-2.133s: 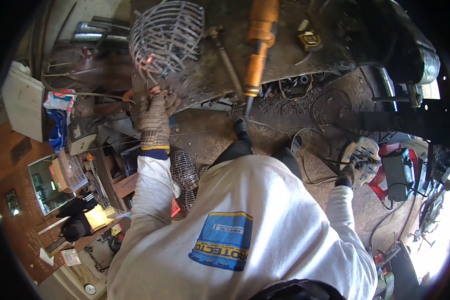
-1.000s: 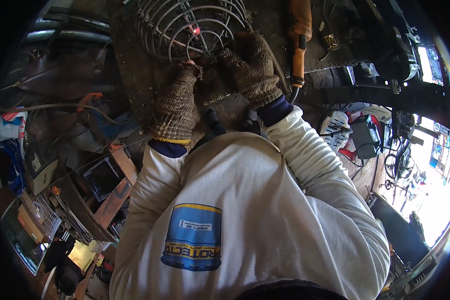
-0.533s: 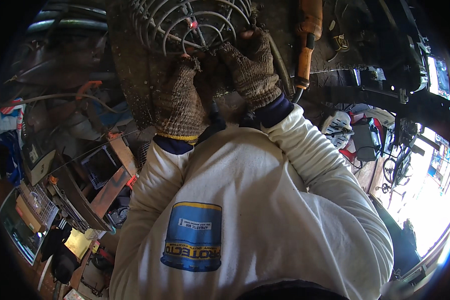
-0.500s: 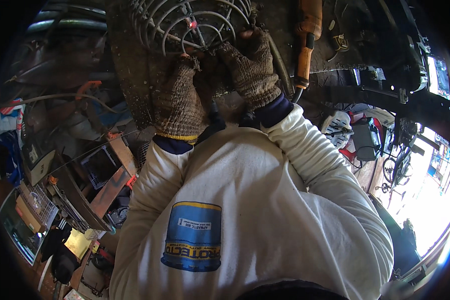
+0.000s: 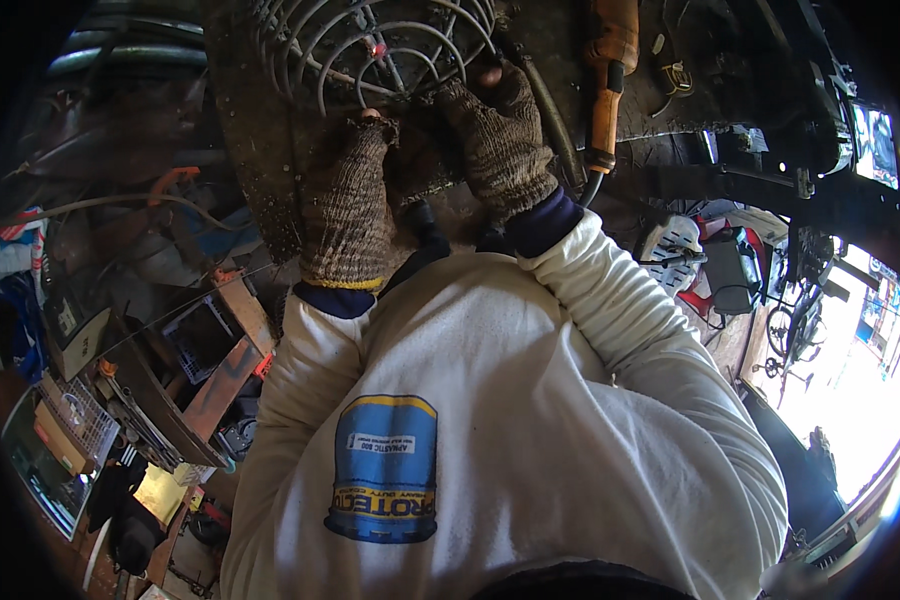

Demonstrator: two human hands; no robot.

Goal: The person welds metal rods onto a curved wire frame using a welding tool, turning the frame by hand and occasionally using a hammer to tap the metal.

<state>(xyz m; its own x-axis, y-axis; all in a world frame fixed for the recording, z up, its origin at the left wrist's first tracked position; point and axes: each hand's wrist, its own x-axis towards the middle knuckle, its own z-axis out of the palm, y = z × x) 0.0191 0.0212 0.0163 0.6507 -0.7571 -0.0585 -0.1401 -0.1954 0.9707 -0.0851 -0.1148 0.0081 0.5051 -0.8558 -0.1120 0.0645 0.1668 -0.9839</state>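
Note:
At the top centre lies a round cage of curved metal wire (image 5: 375, 48), with a small red spot near its middle. My left hand (image 5: 345, 205), in a brown knitted glove with a yellow cuff edge, has its fingers closed at the cage's near edge, a bare fingertip touching the wire. My right hand (image 5: 500, 145), gloved alike, is bent round the near right edge of the same cage; its thumb tip is bare. Shadow hides exactly how the fingers wrap the wire. Below the cage is a dark, stained work surface (image 5: 255, 130).
An orange power tool (image 5: 605, 110) with a cord lies right of the cage, beside a metal rod (image 5: 555, 115). A tape measure (image 5: 678, 80) sits farther right. Rusty metal beams (image 5: 225, 375) and clutter fill the left; a white plastic chair (image 5: 675, 245) stands at the right.
The whole view has shifted slightly. My left hand and wrist have moved a little left and toward me; my right hand stays at the cage's edge.

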